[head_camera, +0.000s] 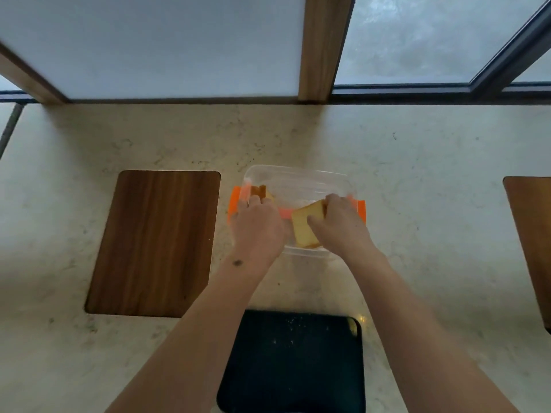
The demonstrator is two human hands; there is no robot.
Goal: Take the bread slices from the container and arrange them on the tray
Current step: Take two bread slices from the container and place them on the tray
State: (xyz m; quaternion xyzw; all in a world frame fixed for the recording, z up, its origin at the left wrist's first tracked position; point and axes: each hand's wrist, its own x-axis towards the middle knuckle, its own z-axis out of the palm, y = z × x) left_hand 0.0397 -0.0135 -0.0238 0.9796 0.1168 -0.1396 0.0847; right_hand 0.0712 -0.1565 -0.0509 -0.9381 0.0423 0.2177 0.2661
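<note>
A clear plastic container (301, 180) with orange clips stands on the counter in the middle of the view. My right hand (340, 225) is inside it, gripping a yellow bread slice (304, 228) tilted on edge. At the container's left end my left hand (258, 225) reaches for another slice (265, 193); its fingers are hidden, so I cannot tell whether they grip it. The dark tray (293, 365) lies just below the container, near me, with only crumbs on it.
A wooden board (155, 242) lies left of the container on the pale stone counter (432, 234). Another wooden board (533, 242) shows at the right edge. Window frames and a wooden post (322, 46) run along the counter's far side.
</note>
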